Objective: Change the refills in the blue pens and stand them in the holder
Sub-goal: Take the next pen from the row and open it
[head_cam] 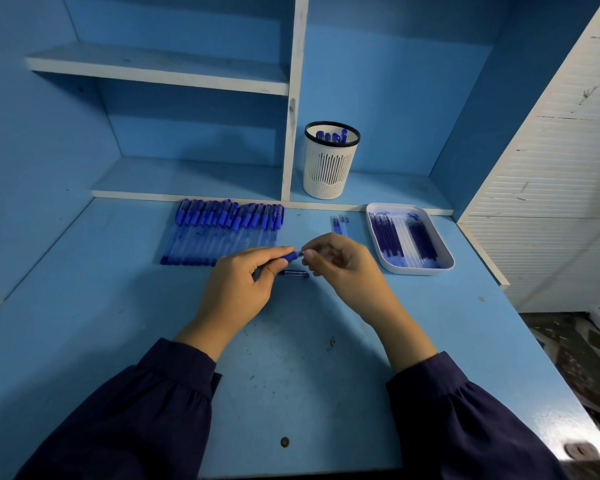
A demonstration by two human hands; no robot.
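Note:
My left hand [243, 282] grips a blue pen [290, 255] above the middle of the desk, its front end pointing right. My right hand [336, 263] pinches that end with thumb and forefinger. A blue pen cap [295, 273] lies on the desk just below the hands. A row of several capped blue pens [222, 230] lies behind my left hand. The white slotted holder [329, 168] stands on the low shelf at the back with several blue pens [333, 136] upright in it. A white tray [440, 263] at the right holds several refills [402, 237].
A few loose refills [338, 225] lie on the desk between the pen row and the tray. Blue shelves [160, 69] and a white divider [293, 98] rise behind the desk. The desk's right edge [534, 341] drops to the floor beside a white slatted panel [551, 174].

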